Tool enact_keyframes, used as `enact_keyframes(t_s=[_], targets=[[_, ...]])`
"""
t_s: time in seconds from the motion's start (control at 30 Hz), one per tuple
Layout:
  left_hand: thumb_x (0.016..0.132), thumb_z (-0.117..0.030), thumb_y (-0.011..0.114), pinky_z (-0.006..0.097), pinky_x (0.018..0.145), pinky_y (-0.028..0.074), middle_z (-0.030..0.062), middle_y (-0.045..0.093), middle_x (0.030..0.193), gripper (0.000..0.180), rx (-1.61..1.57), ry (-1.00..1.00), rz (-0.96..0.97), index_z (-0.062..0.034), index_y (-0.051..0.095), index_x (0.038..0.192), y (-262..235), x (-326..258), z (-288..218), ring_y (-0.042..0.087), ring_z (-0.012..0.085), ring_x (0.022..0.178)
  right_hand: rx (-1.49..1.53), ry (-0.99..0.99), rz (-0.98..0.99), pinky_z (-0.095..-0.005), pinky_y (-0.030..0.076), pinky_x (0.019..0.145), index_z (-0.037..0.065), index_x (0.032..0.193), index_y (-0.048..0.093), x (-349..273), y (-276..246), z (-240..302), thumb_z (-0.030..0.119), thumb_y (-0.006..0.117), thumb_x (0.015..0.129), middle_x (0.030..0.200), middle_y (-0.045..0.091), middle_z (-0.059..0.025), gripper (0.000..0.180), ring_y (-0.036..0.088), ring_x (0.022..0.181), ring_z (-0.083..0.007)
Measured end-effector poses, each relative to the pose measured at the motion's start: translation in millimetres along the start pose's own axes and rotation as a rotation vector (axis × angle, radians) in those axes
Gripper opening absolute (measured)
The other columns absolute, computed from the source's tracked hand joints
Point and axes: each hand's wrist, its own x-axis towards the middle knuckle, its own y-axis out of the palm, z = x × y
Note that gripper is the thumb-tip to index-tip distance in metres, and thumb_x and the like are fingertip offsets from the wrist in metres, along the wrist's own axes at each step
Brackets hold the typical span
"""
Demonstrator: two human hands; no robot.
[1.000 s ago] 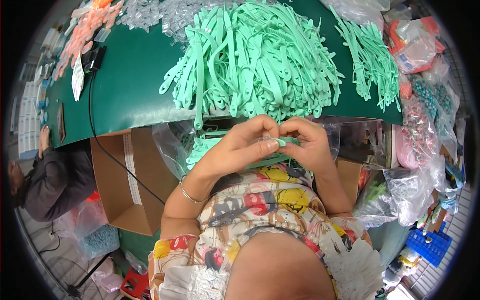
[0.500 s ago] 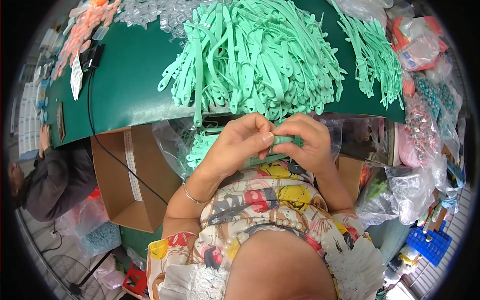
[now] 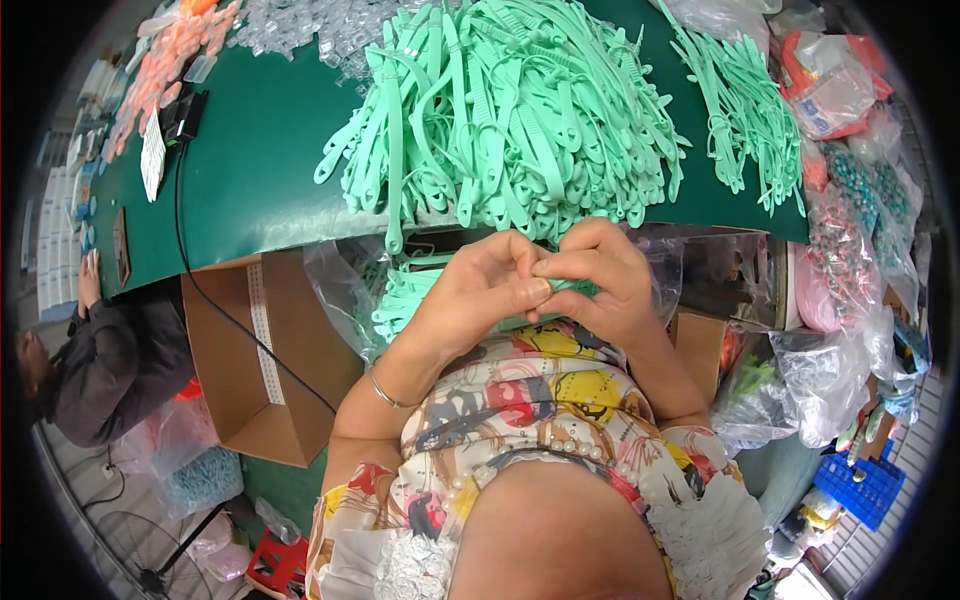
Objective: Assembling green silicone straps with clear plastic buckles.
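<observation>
My left hand point(image 3: 480, 283) and my right hand point(image 3: 603, 280) meet in front of my chest, just below the table's near edge. Both are closed in a pinch, fingertips touching, around a mint-green plastic strap point(image 3: 578, 286). Most of that strap is hidden by the fingers. Just beyond them a large heap of similar ribbed straps point(image 3: 530, 110) covers the middle of the green table point(image 3: 270, 150) and overhangs its edge. More green straps point(image 3: 402, 300) lie under my hands, beside a clear plastic bag point(image 3: 335, 285).
A smaller strap pile point(image 3: 752, 125) lies at the right, clear plastic pieces point(image 3: 300, 35) and orange pieces point(image 3: 165, 60) at the far left. A cable runs from a black device point(image 3: 184, 118) past an open cardboard box point(image 3: 290, 360). Filled bags point(image 3: 840, 250) crowd the right; another person's sleeve point(image 3: 120, 370) shows left.
My right hand's fingers have closed in toward my left fingertips, covering more of the strap. The heaps on the table look unchanged.
</observation>
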Motion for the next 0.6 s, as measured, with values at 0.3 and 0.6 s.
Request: enact_keyframes(t_s=[0.3,0.6], targets=[[0.076,-0.005,0.064,0.021,0.059,0.042,0.0025,0.054,0.076,0.012,0.611,0.329,-0.156,-0.0022,0.054,0.083,6.4,0.0,3.3,0.050,0.0072,0.067,0.079,0.421,0.076,-0.0231,0.035,0.047,-0.001,0.072,0.056,-6.8,-7.0,15.9,0.007,0.060,0.078,0.062,0.051,-0.0038,0.011,0.044,0.052,-0.0097],[0.076,-0.010,0.060,0.021,0.047,0.038,0.0036,0.056,0.062,0.012,0.278,-0.068,0.087,0.0010,0.057,0.072,1.6,-6.1,-3.0,0.050,0.0080,0.053,0.663,0.378,0.086,-0.0218,0.033,0.043,0.001,0.060,0.051,-14.4,2.0,12.5,0.000,0.052,0.076,0.055,0.051,-0.0021,0.016,0.046,0.048,-0.0091]])
